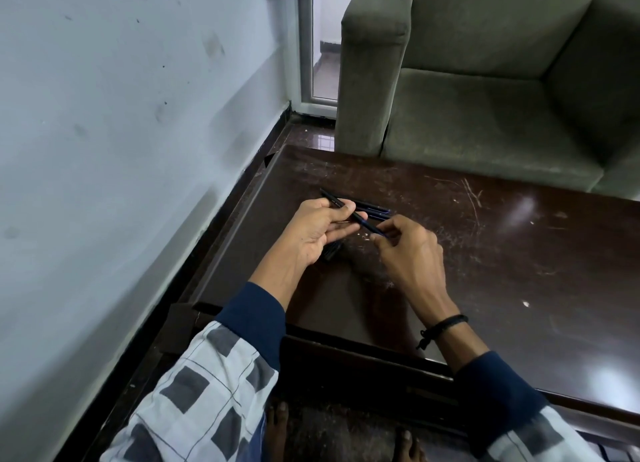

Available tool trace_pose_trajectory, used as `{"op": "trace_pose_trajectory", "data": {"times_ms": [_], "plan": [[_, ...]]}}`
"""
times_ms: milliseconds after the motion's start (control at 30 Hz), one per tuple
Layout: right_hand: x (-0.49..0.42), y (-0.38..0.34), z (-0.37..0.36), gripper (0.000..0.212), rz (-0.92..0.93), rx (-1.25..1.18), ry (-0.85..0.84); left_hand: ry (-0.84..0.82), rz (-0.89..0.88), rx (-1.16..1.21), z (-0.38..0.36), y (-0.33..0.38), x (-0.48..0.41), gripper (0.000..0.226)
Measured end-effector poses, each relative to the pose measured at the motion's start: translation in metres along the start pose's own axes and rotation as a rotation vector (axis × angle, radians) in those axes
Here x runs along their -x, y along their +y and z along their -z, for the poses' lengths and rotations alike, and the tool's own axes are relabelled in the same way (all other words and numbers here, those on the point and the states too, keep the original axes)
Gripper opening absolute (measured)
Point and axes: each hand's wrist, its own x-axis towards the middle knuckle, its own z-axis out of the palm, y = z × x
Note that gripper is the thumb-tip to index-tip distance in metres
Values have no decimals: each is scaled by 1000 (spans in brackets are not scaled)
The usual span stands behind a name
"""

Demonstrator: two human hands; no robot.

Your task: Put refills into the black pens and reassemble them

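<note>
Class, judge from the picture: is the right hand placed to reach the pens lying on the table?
Likely yes: the pens lie just past the right hand with only table between. But it pinches a refill entering the barrel the left hand holds, so it must let go first.

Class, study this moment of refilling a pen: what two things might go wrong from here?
The thin refill, pinched by the right hand, may bend or jam in the barrel that the left hand holds. The spare pens lying just behind the hands could be knocked and roll.
</note>
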Motion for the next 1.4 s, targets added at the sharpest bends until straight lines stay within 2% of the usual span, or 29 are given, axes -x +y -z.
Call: {"op": "trace_pose_trajectory", "data": {"times_ms": [67, 200, 300, 433, 633, 800, 1000, 1133, 1333, 1400], "plan": [[1, 1, -1, 6, 0, 17, -3, -5, 7, -4, -1, -1, 0, 23], [-1, 1, 1, 14, -14, 37, -53, -4, 12, -13, -3, -2, 0, 24], [0, -2, 1, 21, -8, 9, -26, -5, 5, -10, -4, -2, 0, 23], [-1, -1, 2, 7, -27, 15, -23, -15, 6, -34, -5, -4, 1, 25], [-1, -4, 4, 30, -25, 22, -49, -7, -7, -28, -6, -4, 0, 28], [-2, -3, 6, 10, -52, 41, -49, -21, -4, -33, -7, -5, 1, 26], [-2, -5, 7, 29, -49, 18, -88, -16, -16, -31, -8, -5, 0, 16], [-2, -4, 6, 12, -60, 29, -53, -22, -15, -27, -8, -6, 1, 18], [-1, -6, 7, 28, -50, 13, -80, -23, -22, -20, -9, -7, 1, 18], [-1, -6, 7, 21, -49, 15, -57, -27, -20, -22, -10, -7, 1, 16]]}}
